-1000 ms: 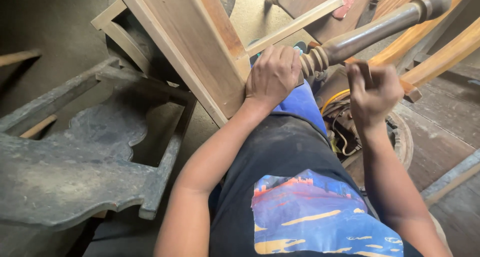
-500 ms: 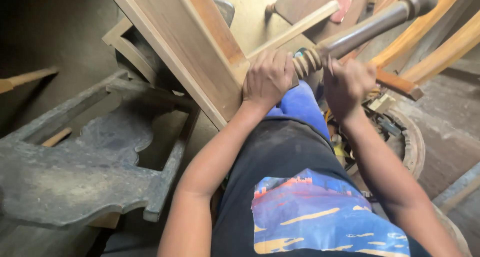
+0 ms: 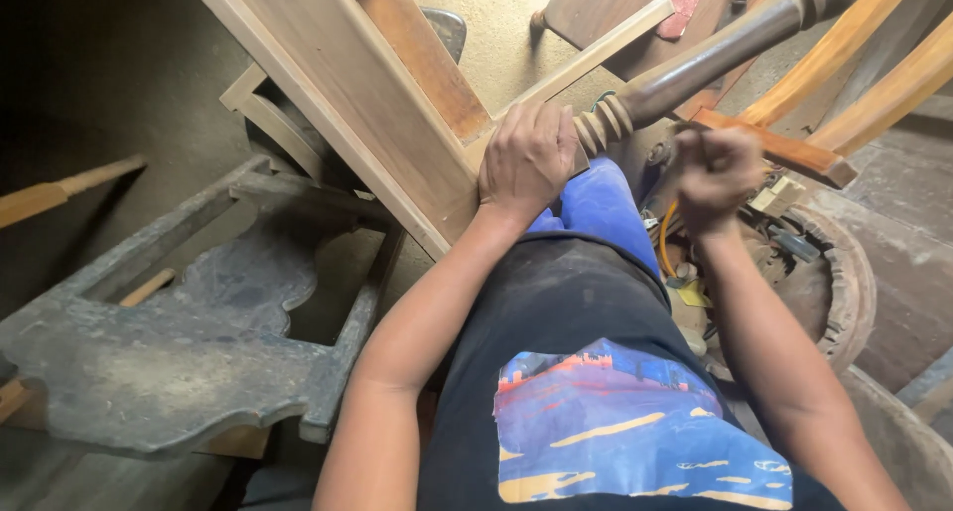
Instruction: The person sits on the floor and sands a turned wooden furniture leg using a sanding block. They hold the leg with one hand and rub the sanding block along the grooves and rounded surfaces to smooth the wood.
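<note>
Head view: left hand (image 3: 526,158) flat on turned leg (image 3: 695,64)

Turned leg (image 3: 695,69) and wooden frame (image 3: 338,84) crowd both hands; sandy floor (image 3: 496,24) beyond lies open.

Daylight comes in from the top and right, bright on the sandy floor (image 3: 496,44) and warm on the pale wooden frame (image 3: 338,84). The left edge sinks into deep shadow, detail nearly gone there. The dusty grey carved panel (image 3: 159,362) sits dim and flat. The right hand (image 3: 717,173) smears with motion blur, perhaps mid-stroke; the left hand (image 3: 526,158) reads sharp. Lines bow slightly at the wide-angle corners. No harsh glare anywhere.
</note>
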